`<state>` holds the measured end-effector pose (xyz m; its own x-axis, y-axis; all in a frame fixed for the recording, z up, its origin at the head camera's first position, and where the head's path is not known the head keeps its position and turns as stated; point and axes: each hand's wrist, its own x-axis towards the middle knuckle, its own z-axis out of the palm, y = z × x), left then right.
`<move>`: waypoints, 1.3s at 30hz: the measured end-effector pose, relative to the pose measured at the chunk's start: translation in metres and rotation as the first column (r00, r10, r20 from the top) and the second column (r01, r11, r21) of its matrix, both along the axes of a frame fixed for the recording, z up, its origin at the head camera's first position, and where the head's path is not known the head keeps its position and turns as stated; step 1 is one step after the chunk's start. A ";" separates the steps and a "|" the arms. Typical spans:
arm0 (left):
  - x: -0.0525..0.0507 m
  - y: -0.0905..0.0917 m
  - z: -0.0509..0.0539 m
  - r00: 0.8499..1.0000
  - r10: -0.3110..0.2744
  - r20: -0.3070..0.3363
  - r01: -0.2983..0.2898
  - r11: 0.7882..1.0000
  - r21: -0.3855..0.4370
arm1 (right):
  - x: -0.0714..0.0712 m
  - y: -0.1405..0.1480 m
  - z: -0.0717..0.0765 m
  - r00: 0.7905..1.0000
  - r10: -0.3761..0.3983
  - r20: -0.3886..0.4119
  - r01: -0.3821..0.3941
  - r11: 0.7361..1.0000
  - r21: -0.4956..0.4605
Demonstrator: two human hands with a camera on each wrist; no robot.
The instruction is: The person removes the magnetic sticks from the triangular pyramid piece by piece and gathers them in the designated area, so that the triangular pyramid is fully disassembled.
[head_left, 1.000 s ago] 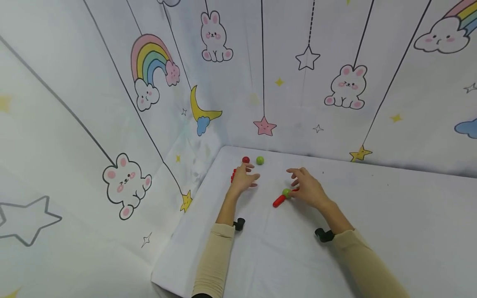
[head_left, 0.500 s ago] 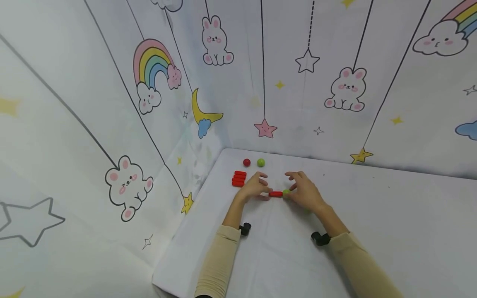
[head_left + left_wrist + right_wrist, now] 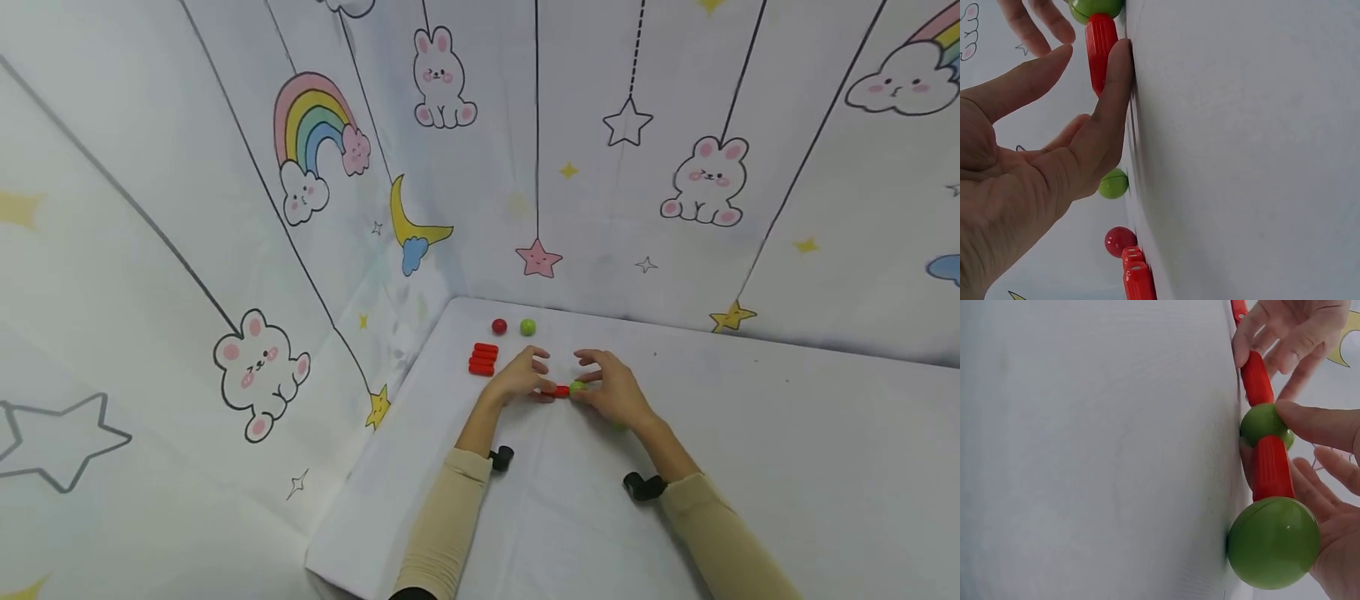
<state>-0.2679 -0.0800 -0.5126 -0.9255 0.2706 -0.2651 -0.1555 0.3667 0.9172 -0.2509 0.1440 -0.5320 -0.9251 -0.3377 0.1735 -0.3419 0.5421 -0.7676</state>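
A red rod (image 3: 561, 392) is joined to a green ball (image 3: 577, 387) on the white table. In the right wrist view, a second red rod (image 3: 1273, 467) runs from that ball to a nearer green ball (image 3: 1274, 542). My right hand (image 3: 618, 392) pinches the middle green ball (image 3: 1265, 425) between thumb and finger. At the first rod's free end is my left hand (image 3: 517, 377). In the left wrist view, one of its fingers (image 3: 1118, 69) touches the red rod (image 3: 1102, 50), while another digit stands apart from it.
Several red rods (image 3: 483, 360) lie side by side left of my left hand. Behind them on the table (image 3: 570, 517) sit a red ball (image 3: 499, 327) and a green ball (image 3: 528, 327). Patterned cloth walls (image 3: 487, 208) rise along the back and left.
My left hand has come right from beside the rod stack to the joined rod's end. The joined piece has swung from slanting to lying crosswise, with my right hand at its green ball.
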 end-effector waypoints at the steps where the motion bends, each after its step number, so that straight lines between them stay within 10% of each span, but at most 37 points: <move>1: 0.000 0.000 0.000 1.000 0.002 -0.008 -0.002 1.000 -0.001 | 0.000 0.001 0.000 1.000 0.003 -0.002 -0.003 1.000 -0.007; 9: 0.002 0.001 0.001 0.996 0.047 -0.078 -0.051 0.997 -0.055 | -0.001 0.005 -0.001 0.999 0.034 0.010 -0.034 0.999 -0.038; 39: -0.002 -0.015 0.004 0.983 0.180 -0.025 -0.181 0.979 -0.095 | -0.005 -0.003 0.005 0.996 0.077 0.053 -0.080 0.994 0.069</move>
